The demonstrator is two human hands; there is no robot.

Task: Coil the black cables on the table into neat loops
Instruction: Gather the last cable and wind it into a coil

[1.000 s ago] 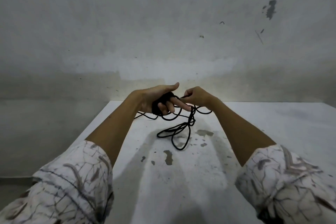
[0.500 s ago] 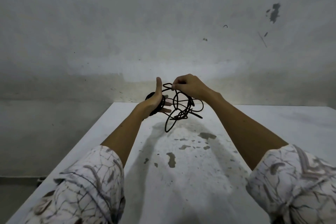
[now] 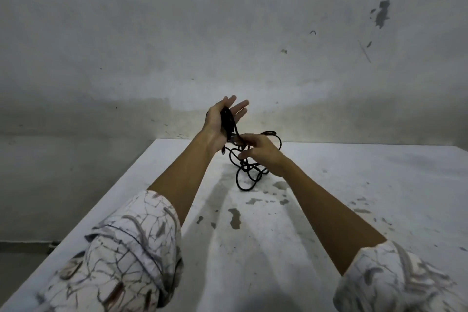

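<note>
grey plastered wall [image 3: 177,33] behind, rough and mottled, with dark patches [image 3: 382,11] of flaked paint up at the right and small specks scattered lower down. brighter band of light across the wall just above the far edge of the table. white table [image 3: 354,185] in front, worn, marked with grey stains [image 3: 234,218] near the middle. darker floor [image 3: 22,261] visible low at the left, past the table's edge.
</note>
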